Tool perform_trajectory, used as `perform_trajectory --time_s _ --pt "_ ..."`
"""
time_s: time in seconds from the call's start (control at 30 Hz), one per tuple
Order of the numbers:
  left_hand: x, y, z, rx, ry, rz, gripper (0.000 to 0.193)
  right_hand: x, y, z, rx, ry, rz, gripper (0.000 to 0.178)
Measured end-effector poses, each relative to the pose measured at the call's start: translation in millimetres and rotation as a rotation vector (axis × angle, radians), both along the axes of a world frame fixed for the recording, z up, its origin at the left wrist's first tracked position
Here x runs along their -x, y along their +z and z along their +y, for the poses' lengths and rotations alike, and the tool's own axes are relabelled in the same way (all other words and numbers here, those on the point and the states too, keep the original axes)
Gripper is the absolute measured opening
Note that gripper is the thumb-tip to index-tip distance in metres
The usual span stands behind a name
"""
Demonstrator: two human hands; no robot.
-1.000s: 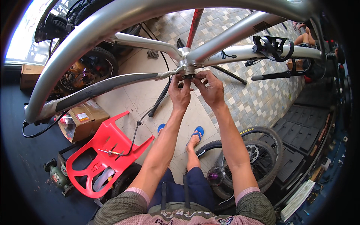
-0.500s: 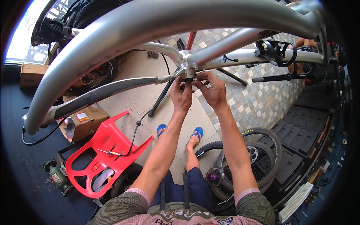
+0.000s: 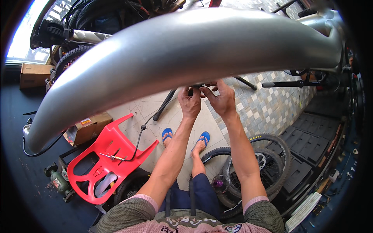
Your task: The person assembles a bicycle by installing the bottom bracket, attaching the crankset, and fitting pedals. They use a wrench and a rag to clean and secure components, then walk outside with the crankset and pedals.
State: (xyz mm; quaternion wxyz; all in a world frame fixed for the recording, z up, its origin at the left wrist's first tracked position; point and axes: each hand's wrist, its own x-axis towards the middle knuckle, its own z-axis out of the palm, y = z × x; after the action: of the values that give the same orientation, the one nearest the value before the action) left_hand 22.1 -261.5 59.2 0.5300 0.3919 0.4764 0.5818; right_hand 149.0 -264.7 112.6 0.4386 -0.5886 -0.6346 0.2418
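The large silver tube of a bicycle frame [image 3: 186,46] arches across the view above my hands and covers the frame's bottom bracket area. Just below its lower edge, my left hand [image 3: 189,104] and my right hand [image 3: 223,100] are close together with bent, closed fingers. Both pinch at a small dark part [image 3: 197,86], which shows only in a sliver between the fingertips. Its kind cannot be made out, and the tube hides some of the fingertips.
A red plastic chair [image 3: 81,186] at lower left carries an air blow gun [image 3: 113,157] on a black hose. Bicycle wheels [image 3: 285,167] lie at right, beside black panels [image 3: 311,132]. A cardboard box [image 3: 88,128] and a green bench grinder [image 3: 58,181] stand at left.
The silver tube has shifted down and toward me in the view, now covering the bottom bracket shell and other frame tubes seen before. My hands have barely moved.
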Motion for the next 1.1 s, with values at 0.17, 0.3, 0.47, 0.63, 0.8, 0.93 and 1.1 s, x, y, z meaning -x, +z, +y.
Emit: perform_trajectory --time_s 0.17,0.3,0.47,0.63,0.8,0.93,1.1 --pt "4 -12 4 0.040 0.016 -0.032 0.018 3 6 -1 -0.110 -0.001 -0.140 0.034" --pt "2 -23 4 0.012 0.006 -0.019 0.016 6 1 -1 -0.042 -0.035 -0.012 0.031" --pt "23 -55 -4 -0.411 -0.011 0.862 0.022 -3 -15 -1 -0.151 0.056 -0.143 0.025" --pt "-5 -50 -8 -0.053 0.089 0.194 0.021 -6 -18 3 -0.096 0.057 -0.096 0.025" --pt "-25 -40 0 0.161 0.129 -0.197 0.020 2 -17 0 -0.019 -0.105 -0.054 0.026" --pt "-14 -36 1 0.173 0.076 -0.221 0.019 9 -26 2 0.017 -0.134 -0.025 0.027" --pt "41 -51 10 0.127 -0.405 0.025 0.035 3 -21 3 0.063 -0.074 0.049 0.031"
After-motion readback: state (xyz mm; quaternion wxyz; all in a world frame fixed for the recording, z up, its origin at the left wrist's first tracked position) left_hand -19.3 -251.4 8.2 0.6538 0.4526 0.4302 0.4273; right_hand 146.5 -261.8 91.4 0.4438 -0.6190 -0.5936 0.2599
